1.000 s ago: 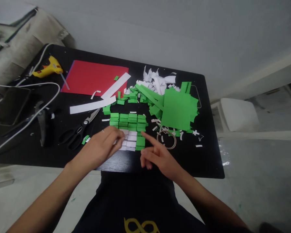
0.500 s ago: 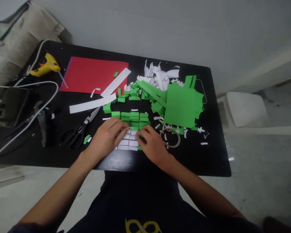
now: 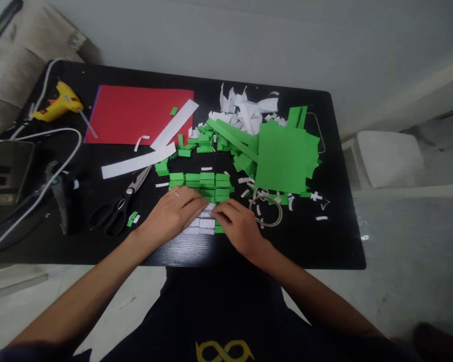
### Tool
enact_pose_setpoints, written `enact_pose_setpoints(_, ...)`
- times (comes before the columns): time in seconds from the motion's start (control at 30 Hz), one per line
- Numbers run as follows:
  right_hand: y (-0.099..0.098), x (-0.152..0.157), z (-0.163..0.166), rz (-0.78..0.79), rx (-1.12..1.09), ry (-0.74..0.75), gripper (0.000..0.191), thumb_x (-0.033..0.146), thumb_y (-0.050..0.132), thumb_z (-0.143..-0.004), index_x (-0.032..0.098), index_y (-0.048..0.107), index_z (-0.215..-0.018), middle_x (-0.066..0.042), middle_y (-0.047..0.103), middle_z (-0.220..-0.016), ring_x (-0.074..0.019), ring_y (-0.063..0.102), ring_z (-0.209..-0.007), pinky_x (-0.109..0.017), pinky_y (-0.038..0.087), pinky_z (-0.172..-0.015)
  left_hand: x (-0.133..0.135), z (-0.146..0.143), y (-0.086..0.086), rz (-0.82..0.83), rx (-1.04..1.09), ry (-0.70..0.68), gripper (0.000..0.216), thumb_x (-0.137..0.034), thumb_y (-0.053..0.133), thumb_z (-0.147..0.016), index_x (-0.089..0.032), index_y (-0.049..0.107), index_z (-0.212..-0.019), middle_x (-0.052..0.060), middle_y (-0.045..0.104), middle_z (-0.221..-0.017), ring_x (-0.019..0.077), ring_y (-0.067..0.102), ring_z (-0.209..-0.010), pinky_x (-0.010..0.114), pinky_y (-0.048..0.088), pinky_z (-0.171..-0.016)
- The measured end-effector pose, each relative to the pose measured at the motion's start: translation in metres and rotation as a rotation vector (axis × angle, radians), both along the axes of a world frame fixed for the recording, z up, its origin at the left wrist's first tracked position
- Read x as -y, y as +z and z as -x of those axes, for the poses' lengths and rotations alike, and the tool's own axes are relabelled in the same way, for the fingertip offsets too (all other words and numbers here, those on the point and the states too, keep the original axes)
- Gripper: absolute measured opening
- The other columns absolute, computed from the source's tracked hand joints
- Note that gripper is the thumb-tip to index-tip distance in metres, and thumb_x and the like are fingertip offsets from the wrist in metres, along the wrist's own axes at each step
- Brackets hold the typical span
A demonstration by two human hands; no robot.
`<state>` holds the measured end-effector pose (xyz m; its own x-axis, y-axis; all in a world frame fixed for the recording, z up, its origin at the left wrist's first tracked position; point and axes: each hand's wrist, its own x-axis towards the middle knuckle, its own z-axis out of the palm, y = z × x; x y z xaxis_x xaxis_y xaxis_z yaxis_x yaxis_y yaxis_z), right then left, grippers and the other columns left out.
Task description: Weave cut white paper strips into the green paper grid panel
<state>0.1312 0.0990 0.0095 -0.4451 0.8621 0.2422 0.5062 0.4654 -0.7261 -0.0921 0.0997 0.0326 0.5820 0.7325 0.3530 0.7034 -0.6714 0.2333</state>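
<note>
Small folded green paper pieces lie in rows on a black table, with folded white pieces in rows below them. My left hand rests on the left part of this patch, fingers together and pressed down on the pieces. My right hand lies on the right part, fingertips curled onto the pieces at the middle. The fingertips of both hands almost meet. Whether either hand pinches a single piece is hidden.
A stack of green paper squares and white scraps lie behind. Left of the patch are black scissors, white strips, a red sheet, a yellow glue gun and cables. A rubber band lies right.
My right hand, which pointed with one finger above the table edge, has come down onto the paper rows. My left hand has slid a little forward over them.
</note>
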Motion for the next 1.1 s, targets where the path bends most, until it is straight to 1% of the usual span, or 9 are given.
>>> enact_pose_setpoints(0.13, -0.002, 0.000, 0.000, 0.014, -0.012, -0.021, 0.012, 0.016, 0.067, -0.101, 0.022, 0.073, -0.093, -0.003, 0.075, -0.093, -0.0186, 0.073, -0.088, -0.032, 0.058, -0.084, 0.002, 0.000, -0.004, 0.017, 0.010, 0.006, 0.019, -0.021, 0.055, -0.106, -0.018, 0.072, -0.111, 0.006, 0.071, -0.094, 0.0222, 0.066, -0.088, 0.037, 0.048, -0.079)
enact_pose_setpoints(0.33, -0.004, 0.001, 0.001, 0.004, -0.033, -0.035, 0.010, 0.016, 0.070, -0.099, 0.021, 0.073, -0.092, -0.004, 0.075, -0.092, -0.0182, 0.073, -0.086, -0.030, 0.058, -0.080, 0.003, 0.003, -0.007, 0.039, 0.000, -0.006, 0.019, -0.019, 0.054, -0.106, -0.015, 0.071, -0.113, 0.008, 0.071, -0.098, 0.0229, 0.065, -0.090, 0.037, 0.049, -0.081)
enact_pose_setpoints(0.5, -0.004, 0.001, 0.001, -0.001, -0.031, -0.046, 0.010, 0.014, 0.071, -0.098, 0.021, 0.072, -0.090, -0.003, 0.075, -0.090, -0.0178, 0.072, -0.084, -0.029, 0.057, -0.079, 0.002, 0.003, -0.008, 0.061, 0.040, -0.008, 0.020, -0.019, 0.052, -0.106, -0.016, 0.070, -0.113, 0.008, 0.070, -0.099, 0.0226, 0.063, -0.090, 0.036, 0.048, -0.080)
enact_pose_setpoints(0.67, -0.006, 0.000, 0.001, 0.015, -0.041, -0.058, 0.010, 0.014, 0.072, -0.097, 0.021, 0.071, -0.090, -0.002, 0.075, -0.089, -0.0173, 0.071, -0.083, -0.029, 0.058, -0.079, 0.002, 0.005, -0.008, 0.106, 0.047, 0.007, 0.025, -0.019, 0.048, -0.107, -0.019, 0.072, -0.113, 0.007, 0.069, -0.098, 0.0225, 0.061, -0.089, 0.036, 0.047, -0.079)
enact_pose_setpoints(0.87, -0.004, 0.001, 0.002, 0.019, -0.008, -0.035, 0.009, 0.013, 0.068, -0.099, 0.020, 0.074, -0.103, -0.005, 0.073, -0.096, -0.0188, 0.071, -0.088, -0.031, 0.059, -0.082, 0.001, 0.008, -0.008, 0.126, 0.030, 0.008, 0.027, -0.019, 0.050, -0.106, -0.023, 0.075, -0.113, 0.006, 0.069, -0.099, 0.0217, 0.061, -0.090, 0.036, 0.046, -0.080)
enact_pose_setpoints(1.0, 0.001, 0.001, 0.003, 0.028, 0.049, -0.013, 0.011, 0.017, 0.064, -0.102, 0.020, 0.074, -0.101, -0.007, 0.070, -0.098, -0.0195, 0.070, -0.089, -0.033, 0.059, -0.082, 0.000, 0.011, -0.005, 0.137, 0.025, 0.000, 0.028, -0.021, 0.051, -0.106, -0.026, 0.076, -0.117, 0.006, 0.068, -0.101, 0.0224, 0.061, -0.092, 0.037, 0.046, -0.082)
enact_pose_setpoints(1.1, 0.003, 0.003, 0.005, 0.032, 0.066, 0.009, 0.015, 0.017, 0.060, -0.104, 0.019, 0.074, -0.099, -0.007, 0.069, -0.096, -0.0194, 0.068, -0.088, -0.033, 0.058, -0.082, -0.003, 0.015, 0.000, 0.180, 0.034, -0.039, 0.029, -0.023, 0.052, -0.106, -0.029, 0.077, -0.119, 0.006, 0.070, -0.105, 0.0241, 0.063, -0.099, 0.039, 0.047, -0.086)
